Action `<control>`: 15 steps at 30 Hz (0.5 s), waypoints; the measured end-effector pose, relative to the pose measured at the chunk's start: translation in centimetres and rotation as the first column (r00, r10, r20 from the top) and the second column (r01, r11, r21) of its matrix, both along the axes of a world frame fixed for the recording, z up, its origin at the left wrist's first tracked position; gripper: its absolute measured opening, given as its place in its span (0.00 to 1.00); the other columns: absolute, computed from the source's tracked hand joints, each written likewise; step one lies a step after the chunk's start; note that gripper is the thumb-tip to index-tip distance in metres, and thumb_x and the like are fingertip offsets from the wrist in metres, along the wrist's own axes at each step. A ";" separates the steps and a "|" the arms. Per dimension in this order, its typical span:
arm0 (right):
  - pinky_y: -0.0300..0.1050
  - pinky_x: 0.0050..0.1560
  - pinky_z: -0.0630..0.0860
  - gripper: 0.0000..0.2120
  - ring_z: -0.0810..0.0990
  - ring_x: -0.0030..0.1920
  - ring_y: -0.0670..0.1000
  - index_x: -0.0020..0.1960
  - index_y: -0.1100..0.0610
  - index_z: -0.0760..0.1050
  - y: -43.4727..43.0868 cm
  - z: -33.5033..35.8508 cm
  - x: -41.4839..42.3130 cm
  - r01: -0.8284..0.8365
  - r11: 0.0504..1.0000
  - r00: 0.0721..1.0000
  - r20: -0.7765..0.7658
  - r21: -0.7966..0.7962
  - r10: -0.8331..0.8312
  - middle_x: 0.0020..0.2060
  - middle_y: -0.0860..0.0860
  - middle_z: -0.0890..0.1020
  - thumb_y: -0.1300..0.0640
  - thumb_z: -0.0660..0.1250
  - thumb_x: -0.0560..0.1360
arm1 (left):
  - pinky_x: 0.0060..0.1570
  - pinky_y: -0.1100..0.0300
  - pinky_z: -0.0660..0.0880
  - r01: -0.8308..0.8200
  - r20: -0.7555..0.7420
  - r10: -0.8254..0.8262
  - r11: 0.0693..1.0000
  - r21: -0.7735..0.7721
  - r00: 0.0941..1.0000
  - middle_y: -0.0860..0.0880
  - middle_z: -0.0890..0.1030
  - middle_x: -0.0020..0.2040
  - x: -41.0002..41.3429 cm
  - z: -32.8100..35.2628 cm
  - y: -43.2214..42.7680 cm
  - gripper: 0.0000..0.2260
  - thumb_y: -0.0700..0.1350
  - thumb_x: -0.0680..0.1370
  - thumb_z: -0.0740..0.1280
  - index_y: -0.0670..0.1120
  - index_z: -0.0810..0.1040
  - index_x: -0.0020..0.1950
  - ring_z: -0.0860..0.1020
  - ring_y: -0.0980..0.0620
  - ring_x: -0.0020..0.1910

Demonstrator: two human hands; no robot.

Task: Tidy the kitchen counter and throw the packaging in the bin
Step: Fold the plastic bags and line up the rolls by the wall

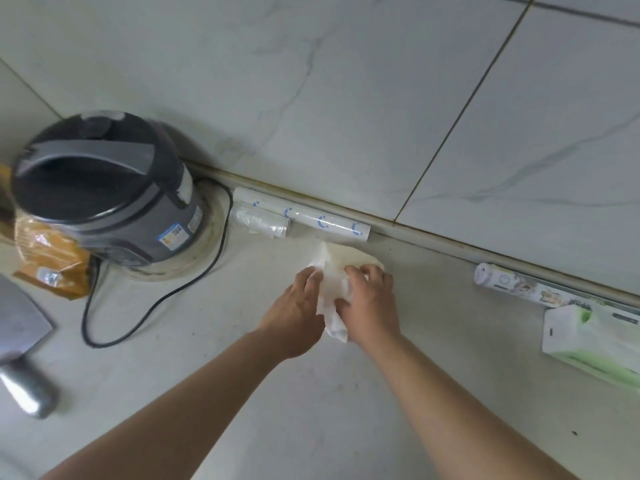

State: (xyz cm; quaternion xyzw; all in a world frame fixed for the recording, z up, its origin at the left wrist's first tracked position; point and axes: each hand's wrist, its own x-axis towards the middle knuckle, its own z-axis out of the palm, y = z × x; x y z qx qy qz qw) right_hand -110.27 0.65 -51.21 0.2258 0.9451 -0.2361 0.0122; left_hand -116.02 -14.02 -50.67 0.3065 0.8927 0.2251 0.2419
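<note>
White plastic packaging (331, 292): crumpled, lifted just off the table (311, 410), centre, near the far wall (346, 98).
Left hand (298, 308): fingers (309, 277) curled onto the packaging's left side, gripping it.
Right hand (371, 301): fingers (360, 271) bent over the packaging's right side, holding it.
Grey rice cooker (104, 188): far left, lid closed, on a pale round base; black cord (156, 299) looped on the table to its right.
Long white roll with blue marks (311, 218): lying along the wall edge; shorter roll of clear bags (259, 221) touching its near side.
Orange packet (52, 268): left, partly under the cooker.
Cleaver (20, 334): near left edge.
Printed roll box (519, 285): right, along the wall.
Green-and-white tissue pack (588, 337): right edge, just near of that box.
</note>
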 end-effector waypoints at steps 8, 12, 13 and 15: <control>0.52 0.56 0.75 0.23 0.67 0.65 0.59 0.66 0.51 0.73 -1.0 0.3 -6.0 -0.029 1.000 0.998 0.057 -0.005 0.029 0.61 0.53 0.73 0.51 0.73 0.73 | 0.63 0.50 0.72 -0.113 -0.011 0.112 0.992 -0.056 0.994 0.48 0.55 0.78 -4.8 0.9 -1.2 0.31 0.45 0.78 0.65 0.47 0.56 0.78 0.72 0.43 0.67; 0.54 0.54 0.75 0.23 0.67 0.66 0.59 0.65 0.51 0.73 -1.3 0.1 -7.2 -0.014 1.000 0.997 0.076 0.021 0.013 0.62 0.53 0.73 0.47 0.73 0.73 | 0.64 0.49 0.71 -0.149 0.010 0.150 0.988 -0.036 0.989 0.49 0.56 0.78 -5.4 0.7 -1.0 0.30 0.45 0.79 0.64 0.47 0.55 0.79 0.71 0.45 0.68; 0.54 0.54 0.75 0.24 0.66 0.66 0.59 0.65 0.51 0.72 -1.3 0.0 -7.4 -0.011 1.000 0.997 0.079 0.019 0.009 0.62 0.53 0.73 0.47 0.73 0.73 | 0.65 0.49 0.71 -0.156 0.013 0.157 0.987 -0.031 0.988 0.49 0.57 0.78 -5.5 0.5 -0.9 0.30 0.44 0.80 0.64 0.47 0.55 0.79 0.71 0.45 0.69; 0.55 0.55 0.75 0.26 0.66 0.66 0.59 0.66 0.51 0.72 -1.4 -0.1 -7.6 -0.011 1.000 0.997 0.083 0.009 0.010 0.62 0.52 0.72 0.45 0.74 0.72 | 0.64 0.49 0.71 -0.166 0.015 0.166 0.986 -0.016 0.986 0.49 0.57 0.78 -5.5 0.2 -0.9 0.29 0.43 0.80 0.63 0.46 0.55 0.79 0.71 0.45 0.69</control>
